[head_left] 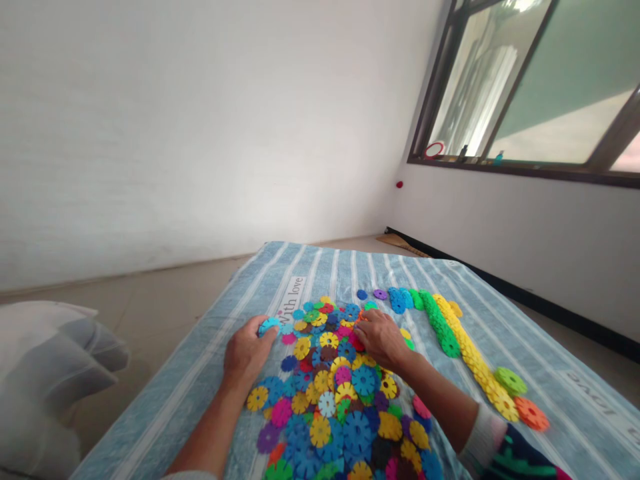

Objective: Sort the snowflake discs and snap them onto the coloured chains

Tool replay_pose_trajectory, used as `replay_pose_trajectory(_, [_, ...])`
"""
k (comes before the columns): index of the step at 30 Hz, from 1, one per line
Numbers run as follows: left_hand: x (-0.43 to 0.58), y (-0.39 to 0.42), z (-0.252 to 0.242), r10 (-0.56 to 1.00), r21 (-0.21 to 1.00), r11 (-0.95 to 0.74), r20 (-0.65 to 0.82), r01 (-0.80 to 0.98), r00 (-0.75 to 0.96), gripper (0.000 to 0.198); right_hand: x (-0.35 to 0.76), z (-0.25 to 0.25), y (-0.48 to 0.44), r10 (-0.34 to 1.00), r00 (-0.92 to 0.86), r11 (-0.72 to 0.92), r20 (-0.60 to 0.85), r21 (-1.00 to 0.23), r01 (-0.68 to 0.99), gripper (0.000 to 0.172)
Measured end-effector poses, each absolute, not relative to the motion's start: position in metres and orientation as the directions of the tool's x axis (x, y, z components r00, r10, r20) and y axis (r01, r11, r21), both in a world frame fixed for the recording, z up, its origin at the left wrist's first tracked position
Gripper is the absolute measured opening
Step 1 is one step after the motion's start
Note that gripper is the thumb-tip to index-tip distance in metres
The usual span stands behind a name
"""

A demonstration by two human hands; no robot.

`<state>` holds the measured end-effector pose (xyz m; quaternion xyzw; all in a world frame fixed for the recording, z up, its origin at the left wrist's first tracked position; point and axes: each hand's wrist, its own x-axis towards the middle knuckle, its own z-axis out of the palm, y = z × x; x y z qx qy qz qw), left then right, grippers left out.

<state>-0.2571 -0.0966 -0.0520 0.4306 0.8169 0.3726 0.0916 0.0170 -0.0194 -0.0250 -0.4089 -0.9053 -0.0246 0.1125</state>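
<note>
My left hand (pixel 247 350) pinches a light-blue snowflake building disc (pixel 270 325) between thumb and fingers, just above the left edge of the pile. A mixed heap of notched plastic snowflake discs (pixel 357 430) in many colours spreads over the striped cloth. My right hand (pixel 381 337) reaches into the far right part of this heap with its fingers curled down. A red disc (pixel 357 341) shows beside those fingertips; whether they grip it is hidden.
Right of the heap lie sorted rows: yellow discs (pixel 473 357), green discs (pixel 440 325) and blue discs (pixel 399 300). Single orange (pixel 532 415) and lime (pixel 511 381) discs lie near the yellow row's end. The striped cloth (pixel 200 373) covers the table. A window (pixel 545 87) is at right.
</note>
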Motion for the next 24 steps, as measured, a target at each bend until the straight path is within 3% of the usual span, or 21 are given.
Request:
replay_pose_trajectory(5, [-0.257, -0.095, -0.052, 0.762, 0.699, 0.38, 0.135, 0.606, -0.633, 0.048, 0.036, -0.013, 0.008, 0.776, -0.553, 0.606, 0.302, -0.115, 0.787, 0.039])
replay_pose_trajectory(11, [-0.255, -0.097, -0.049, 0.759, 0.674, 0.393, 0.146, 0.626, -0.634, 0.046, 0.051, -0.01, 0.069, 0.882, -0.398, 0.401, 0.254, 0.044, 0.915, 0.038])
replay_pose_trajectory(24, [-0.252, -0.098, -0.051, 0.756, 0.648, 0.395, 0.172, 0.651, -0.631, 0.042, 0.042, -0.031, 0.1, 0.849, -0.504, 0.48, 0.16, 0.165, 0.861, 0.035])
